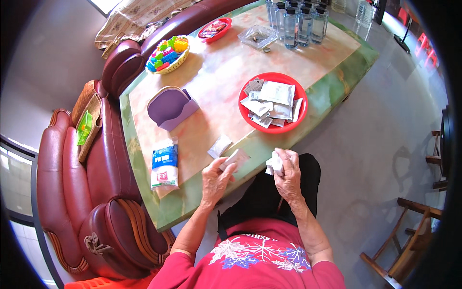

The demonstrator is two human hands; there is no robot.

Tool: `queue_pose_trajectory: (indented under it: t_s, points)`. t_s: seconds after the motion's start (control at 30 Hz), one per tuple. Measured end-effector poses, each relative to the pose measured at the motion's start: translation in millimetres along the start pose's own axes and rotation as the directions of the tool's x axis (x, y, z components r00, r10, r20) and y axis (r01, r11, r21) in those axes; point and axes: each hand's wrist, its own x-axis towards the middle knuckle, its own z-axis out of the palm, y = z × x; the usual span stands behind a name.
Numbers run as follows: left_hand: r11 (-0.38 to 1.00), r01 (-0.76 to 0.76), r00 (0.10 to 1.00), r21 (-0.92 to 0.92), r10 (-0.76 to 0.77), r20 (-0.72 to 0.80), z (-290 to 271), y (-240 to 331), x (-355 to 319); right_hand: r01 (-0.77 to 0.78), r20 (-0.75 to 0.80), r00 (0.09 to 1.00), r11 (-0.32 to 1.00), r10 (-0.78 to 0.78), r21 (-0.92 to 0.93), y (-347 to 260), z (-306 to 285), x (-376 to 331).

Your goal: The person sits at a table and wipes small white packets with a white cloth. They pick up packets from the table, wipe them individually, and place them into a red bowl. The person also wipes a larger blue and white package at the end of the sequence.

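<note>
My left hand [216, 179] grips a small pale pink sachet [236, 158] at the near edge of the marble-topped table [226, 72]. My right hand [288, 176] is closed around a crumpled white tissue or wrapper [275, 164], held just off the table's edge above my lap. A white sachet [220, 146] lies on the table just beyond my left hand. A red round plate [273, 102] further out holds several white and grey sachets.
A purple holder [171, 107] and a blue-and-white packet [165, 166] sit to the left. At the far end are a basket of coloured bricks [167, 54], a red tray [215, 30], a glass ashtray [257, 36] and water bottles [297, 21]. A red leather sofa [101, 183] is left, wooden chairs [409, 236] right.
</note>
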Motion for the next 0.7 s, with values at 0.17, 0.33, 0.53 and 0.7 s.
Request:
queue_pose_trajectory:
  t_s: [0.17, 0.33, 0.53, 0.7]
  points:
    - [0.964, 0.188, 0.964, -0.188, -0.144, 0.225, -0.2, 15.0, 0.9, 0.208, 0.086, 0.975, 0.978, -0.204, -0.033, -35.7, 15.7, 13.6]
    - [0.908, 0.269, 0.922, -0.320, -0.147, 0.358, -15.1, 7.9, 4.4, 0.336, 0.282, 0.918, 0.924, -0.278, -0.181, -46.9, 40.0, 20.2]
    - [0.884, 0.322, 0.902, -0.339, -0.178, 0.393, -15.2, 8.9, 6.4, 0.302, 0.288, 0.938, 0.866, -0.195, -0.399, -32.3, 39.6, 33.9]
    - [0.884, 0.337, 0.908, -0.324, -0.214, 0.359, -10.4, 6.5, 6.4, 0.186, 0.183, 0.974, 0.925, -0.131, -0.332, -34.6, 33.8, 37.5]
